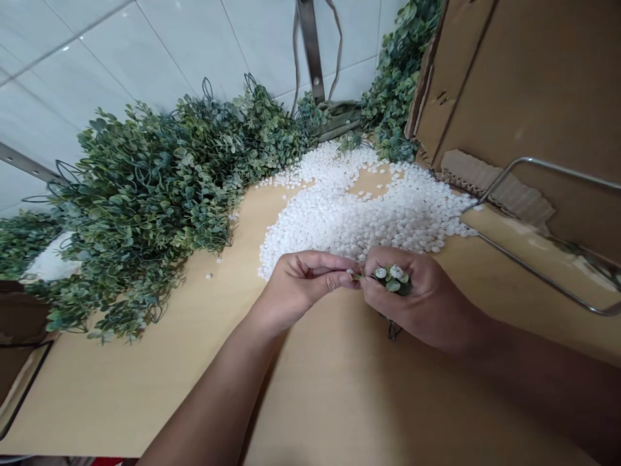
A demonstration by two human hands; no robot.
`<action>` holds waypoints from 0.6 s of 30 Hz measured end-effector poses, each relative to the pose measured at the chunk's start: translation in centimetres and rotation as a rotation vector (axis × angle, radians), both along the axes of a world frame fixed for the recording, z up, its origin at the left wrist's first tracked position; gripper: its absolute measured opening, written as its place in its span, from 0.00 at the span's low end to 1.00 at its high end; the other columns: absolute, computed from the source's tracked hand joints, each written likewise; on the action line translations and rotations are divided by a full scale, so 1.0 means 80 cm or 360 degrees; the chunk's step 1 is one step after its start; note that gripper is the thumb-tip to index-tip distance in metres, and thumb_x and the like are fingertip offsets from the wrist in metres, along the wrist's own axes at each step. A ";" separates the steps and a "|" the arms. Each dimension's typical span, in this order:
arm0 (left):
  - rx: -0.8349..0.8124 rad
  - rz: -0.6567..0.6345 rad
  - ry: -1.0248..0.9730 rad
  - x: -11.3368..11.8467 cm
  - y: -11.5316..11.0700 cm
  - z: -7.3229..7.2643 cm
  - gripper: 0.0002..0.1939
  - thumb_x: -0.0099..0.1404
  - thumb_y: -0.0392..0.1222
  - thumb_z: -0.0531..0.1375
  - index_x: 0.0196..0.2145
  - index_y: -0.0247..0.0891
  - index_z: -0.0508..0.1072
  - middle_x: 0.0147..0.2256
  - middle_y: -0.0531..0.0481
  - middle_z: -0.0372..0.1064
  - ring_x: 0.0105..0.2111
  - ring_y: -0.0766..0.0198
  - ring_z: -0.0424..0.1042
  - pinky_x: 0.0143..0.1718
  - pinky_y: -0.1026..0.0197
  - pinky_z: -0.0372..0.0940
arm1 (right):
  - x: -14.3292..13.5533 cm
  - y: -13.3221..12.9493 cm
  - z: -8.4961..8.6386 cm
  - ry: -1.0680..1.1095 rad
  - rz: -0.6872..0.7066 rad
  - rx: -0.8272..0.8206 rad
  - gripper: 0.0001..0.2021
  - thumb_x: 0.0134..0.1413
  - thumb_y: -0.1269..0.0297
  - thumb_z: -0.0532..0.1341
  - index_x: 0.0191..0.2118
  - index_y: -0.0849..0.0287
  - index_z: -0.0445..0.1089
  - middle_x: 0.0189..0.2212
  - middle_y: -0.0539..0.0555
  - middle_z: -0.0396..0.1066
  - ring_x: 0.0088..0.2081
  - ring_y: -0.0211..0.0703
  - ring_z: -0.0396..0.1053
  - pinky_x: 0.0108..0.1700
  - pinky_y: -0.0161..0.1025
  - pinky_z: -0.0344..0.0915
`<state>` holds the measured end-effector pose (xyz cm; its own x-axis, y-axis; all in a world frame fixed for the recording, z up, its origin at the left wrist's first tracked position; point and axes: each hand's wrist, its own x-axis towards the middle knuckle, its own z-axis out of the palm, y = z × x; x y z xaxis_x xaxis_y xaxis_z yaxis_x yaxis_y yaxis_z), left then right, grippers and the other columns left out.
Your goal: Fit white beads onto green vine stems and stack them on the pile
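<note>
Above the near part of the tabletop (315,395), a small leafy sprig (394,284) is enclosed by the curled fingers of the right hand (429,301). Beside it, a small white piece (350,272) is pinched between the thumb and forefinger of the left hand (291,288), near a thin green stem end. The sprig is judged to be very light, soft in the leaves and rather springy in the stem; it is best held by the stem, because the white tips may be pulled off easily. Beyond, a white pile (339,217) is spread, and leafy bunches (169,168) are heaped near the tiled wall (160,45).
</note>
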<state>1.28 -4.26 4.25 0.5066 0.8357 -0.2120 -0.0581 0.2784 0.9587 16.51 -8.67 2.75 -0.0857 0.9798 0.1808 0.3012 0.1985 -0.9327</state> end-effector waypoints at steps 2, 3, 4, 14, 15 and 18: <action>-0.0018 -0.0015 -0.0018 -0.001 0.000 0.000 0.04 0.48 0.31 0.67 0.25 0.35 0.78 0.22 0.54 0.76 0.24 0.72 0.73 0.30 0.73 0.68 | -0.001 0.001 0.000 -0.0009 -0.0013 -0.0003 0.09 0.43 0.70 0.52 0.18 0.57 0.53 0.16 0.44 0.48 0.20 0.31 0.48 0.20 0.31 0.49; -0.0027 -0.0016 -0.0015 -0.002 0.000 0.000 0.04 0.48 0.31 0.67 0.25 0.35 0.78 0.22 0.54 0.76 0.24 0.73 0.73 0.30 0.74 0.68 | -0.001 0.001 0.001 -0.0019 -0.0016 0.0000 0.09 0.43 0.70 0.52 0.18 0.57 0.53 0.16 0.45 0.48 0.20 0.31 0.48 0.21 0.31 0.50; -0.0033 -0.0014 -0.0008 -0.002 0.000 0.001 0.04 0.48 0.30 0.67 0.25 0.35 0.78 0.22 0.54 0.76 0.24 0.73 0.73 0.29 0.74 0.68 | -0.001 0.000 0.002 -0.0029 -0.0014 0.0005 0.09 0.43 0.70 0.52 0.18 0.57 0.52 0.16 0.45 0.49 0.20 0.31 0.49 0.21 0.31 0.50; 0.0090 -0.0001 0.0068 0.000 -0.001 0.003 0.05 0.46 0.31 0.67 0.24 0.35 0.78 0.23 0.53 0.76 0.24 0.71 0.73 0.30 0.72 0.69 | 0.001 -0.001 0.001 -0.0046 -0.0043 -0.0001 0.10 0.42 0.69 0.52 0.17 0.57 0.51 0.16 0.44 0.46 0.20 0.31 0.47 0.20 0.31 0.48; 0.0120 0.0007 0.0080 0.000 -0.002 0.003 0.05 0.46 0.31 0.68 0.24 0.35 0.78 0.23 0.53 0.76 0.24 0.71 0.73 0.31 0.72 0.69 | 0.000 0.000 0.000 -0.0048 -0.0053 0.0009 0.09 0.42 0.69 0.52 0.17 0.57 0.51 0.16 0.44 0.47 0.20 0.31 0.48 0.20 0.31 0.48; 0.0194 0.0017 0.0101 0.001 -0.002 0.003 0.04 0.46 0.33 0.68 0.24 0.34 0.78 0.24 0.52 0.76 0.25 0.70 0.73 0.31 0.71 0.69 | 0.000 0.001 -0.001 -0.0036 -0.0059 0.0074 0.09 0.42 0.70 0.52 0.17 0.57 0.52 0.16 0.45 0.48 0.20 0.31 0.48 0.20 0.31 0.49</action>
